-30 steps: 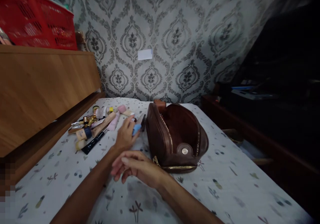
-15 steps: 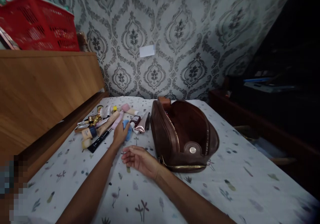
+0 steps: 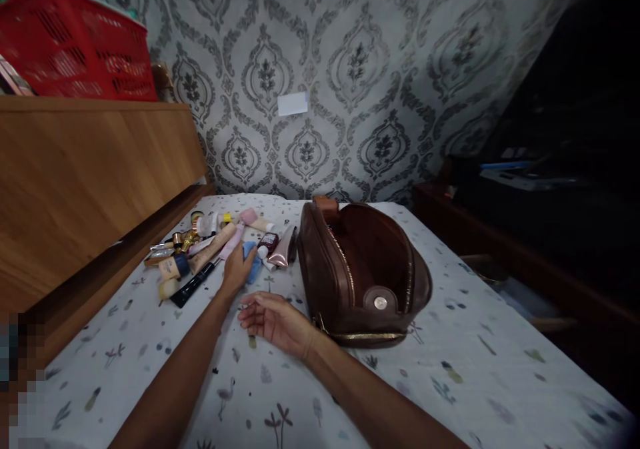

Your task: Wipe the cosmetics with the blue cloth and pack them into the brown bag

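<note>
My left hand (image 3: 236, 269) is closed on a soft-looking blue item (image 3: 254, 270) at the right side of a cosmetics pile; its thumb lies across the item and its other fingertips are partly hidden. My right hand (image 3: 275, 322) rests palm up near the sheet, fingers apart and loosely curled, holding nothing. Around the left hand lie a beige tube (image 3: 213, 250), a black tube (image 3: 193, 287), a jar with a dark blue lid (image 3: 173, 267), a small dark bottle (image 3: 269, 241) and a shiny pink tube (image 3: 283, 250). A brown toiletry bag (image 3: 320, 275) stands unzipped right of both hands.
White printed fabric (image 3: 270, 369) covers the surface. A wooden cabinet (image 3: 100, 149) borders the left, with a red basket (image 3: 83, 49) on top. Patterned wallpaper (image 3: 355, 55) closes the back. Dark furniture (image 3: 500, 262) edges the right side.
The view has shifted slightly, so everything sits a little further left or right in the picture. Both hands keep nearly the same pose, the left still at the blue item.
</note>
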The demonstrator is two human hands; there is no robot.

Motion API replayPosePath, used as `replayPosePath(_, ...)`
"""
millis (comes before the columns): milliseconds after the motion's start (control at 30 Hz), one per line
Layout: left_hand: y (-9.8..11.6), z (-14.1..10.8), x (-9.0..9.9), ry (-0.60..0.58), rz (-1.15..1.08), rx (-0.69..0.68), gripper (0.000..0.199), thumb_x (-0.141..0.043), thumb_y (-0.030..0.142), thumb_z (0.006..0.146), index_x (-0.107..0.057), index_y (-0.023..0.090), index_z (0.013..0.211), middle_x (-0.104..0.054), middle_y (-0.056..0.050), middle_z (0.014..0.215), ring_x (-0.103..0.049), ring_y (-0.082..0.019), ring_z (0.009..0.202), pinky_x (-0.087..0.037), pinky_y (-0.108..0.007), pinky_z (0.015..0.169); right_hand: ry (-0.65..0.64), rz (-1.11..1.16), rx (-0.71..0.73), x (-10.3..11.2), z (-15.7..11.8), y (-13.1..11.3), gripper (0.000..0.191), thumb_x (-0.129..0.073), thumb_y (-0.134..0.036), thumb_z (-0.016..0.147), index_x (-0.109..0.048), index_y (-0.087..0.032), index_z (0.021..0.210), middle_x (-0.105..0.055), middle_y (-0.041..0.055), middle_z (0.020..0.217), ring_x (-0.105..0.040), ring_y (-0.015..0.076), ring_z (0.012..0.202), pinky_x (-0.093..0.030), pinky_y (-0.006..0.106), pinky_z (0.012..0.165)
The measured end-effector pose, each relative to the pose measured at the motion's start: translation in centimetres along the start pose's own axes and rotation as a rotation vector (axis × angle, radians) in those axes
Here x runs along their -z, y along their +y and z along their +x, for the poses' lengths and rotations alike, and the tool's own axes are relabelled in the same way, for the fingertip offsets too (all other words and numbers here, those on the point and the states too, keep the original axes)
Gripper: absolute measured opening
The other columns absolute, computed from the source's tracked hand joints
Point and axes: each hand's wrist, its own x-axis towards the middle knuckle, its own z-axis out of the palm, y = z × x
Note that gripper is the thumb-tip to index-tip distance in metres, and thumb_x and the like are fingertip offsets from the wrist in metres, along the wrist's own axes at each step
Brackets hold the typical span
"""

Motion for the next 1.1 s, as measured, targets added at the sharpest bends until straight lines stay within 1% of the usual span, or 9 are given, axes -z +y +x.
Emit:
replayPosePath(300, 0.0, 0.0, 0.0, 0.015, -0.006, 0.026, 0.033, -0.043, 0.05, 0.091, -0.057, 0.02, 0.089, -0.066, -0.005, 0.084, -0.063, -0.024, 0.083, -0.048, -0.035, 0.08, -0.012, -0.004, -0.023, -0.4, 0.0, -0.1, 0.049, -0.087, -0.048, 0.062, -0.071, -0.011, 0.089, -0.075, 0.0056, 0.077, -0.069, 0.0145, 0.069, -0.047, 0.027, 0.07)
replayPosePath(400, 0.1, 0.0, 0.2, 0.008, -0.021, 0.037, 0.036, -0.043, 0.053, 0.089, -0.057, 0.02, 0.091, -0.066, -0.005, 0.084, -0.062, -0.024, 0.084, -0.049, -0.036, 0.081, -0.033, -0.002, -0.028, -0.3, 0.1, 0.1, 0.048, -0.086, -0.048, 0.063, -0.071, -0.012, 0.09, -0.075, 0.0049, 0.077, -0.069, 0.0143, 0.068, -0.047, 0.028, 0.072)
replayPosePath(567, 0.7, -0.1, 0.5, 0.005, -0.04, 0.027, 0.036, -0.043, 0.056, 0.086, -0.055, 0.022, 0.085, -0.064, -0.003, 0.079, -0.06, -0.024, 0.08, -0.049, -0.036, 0.079, -0.034, 0.006, -0.025, 0.1, 0.4, 0.4, 0.05, -0.086, -0.051, 0.062, -0.069, -0.012, 0.089, -0.074, 0.0051, 0.077, -0.069, 0.0149, 0.067, -0.046, 0.028, 0.067)
replayPosePath(700, 1.1, -0.2, 0.7, 0.012, -0.037, 0.013, 0.036, -0.044, 0.056, 0.086, -0.054, 0.022, 0.086, -0.063, -0.002, 0.079, -0.06, -0.023, 0.079, -0.049, -0.035, 0.079, -0.054, 0.012, -0.01, 0.2, 0.6, 0.6, 0.05, -0.085, -0.05, 0.062, -0.069, -0.011, 0.089, -0.073, 0.0049, 0.075, -0.069, 0.0155, 0.067, -0.046, 0.028, 0.067)
replayPosePath(800, 1.0, -0.4, 0.7, 0.042, -0.035, 0.001, 0.034, -0.045, 0.053, 0.086, -0.056, 0.021, 0.094, -0.065, -0.003, 0.082, -0.061, -0.024, 0.081, -0.05, -0.036, 0.079, -0.059, 0.015, -0.007, 0.3, 0.7, 0.6, 0.054, -0.087, -0.052, 0.059, -0.069, -0.011, 0.089, -0.073, 0.0053, 0.076, -0.069, 0.0157, 0.067, -0.046, 0.028, 0.067)
replayPosePath(900, 1.0, -0.3, 0.6, 0.123, -0.056, -0.063, 0.034, -0.045, 0.041, 0.089, -0.054, 0.019, 0.112, -0.068, -0.008, 0.102, -0.064, -0.025, 0.092, -0.051, -0.037, 0.085, -0.055, 0.023, 0.003, 0.4, 0.7, 0.7, 0.052, -0.086, -0.051, 0.062, -0.068, -0.011, 0.089, -0.072, 0.0048, 0.076, -0.068, 0.0148, 0.066, -0.047, 0.027, 0.066)
replayPosePath(967, 1.1, 0.4, 0.7, 0.15, 0.018, -0.1, 0.035, -0.039, 0.031, 0.09, -0.052, 0.018, 0.12, -0.067, -0.01, 0.112, -0.065, -0.024, 0.099, -0.051, -0.035, 0.089, -0.05, 0.025, 0.011, 0.4, 0.6, 0.8, 0.05, -0.085, -0.051, 0.062, -0.068, -0.012, 0.088, -0.072, 0.0044, 0.075, -0.068, 0.0142, 0.065, -0.046, 0.026, 0.065)
replayPosePath(1000, 1.2, 1.1, 0.8, 0.141, 0.084, -0.107, 0.036, -0.037, 0.027, 0.09, -0.053, 0.017, 0.12, -0.067, -0.01, 0.113, -0.065, -0.023, 0.101, -0.051, -0.034, 0.089, -0.047, 0.029, 0.014, 0.4, 0.6, 0.8, 0.05, -0.085, -0.052, 0.062, -0.068, -0.012, 0.088, -0.073, 0.0044, 0.075, -0.068, 0.0142, 0.065, -0.046, 0.026, 0.064)
replayPosePath(1100, 1.9, 4.3, 1.2, 0.071, 0.286, -0.109, 0.033, -0.035, 0.023, 0.09, -0.06, 0.018, 0.112, -0.069, -0.008, 0.108, -0.065, -0.022, 0.101, -0.051, -0.033, 0.089, -0.049, 0.048, 0.021, 0.2, 0.4, 0.7, 0.052, -0.086, -0.052, 0.06, -0.068, -0.012, 0.087, -0.072, 0.0048, 0.074, -0.068, 0.0144, 0.064, -0.046, 0.026, 0.063)
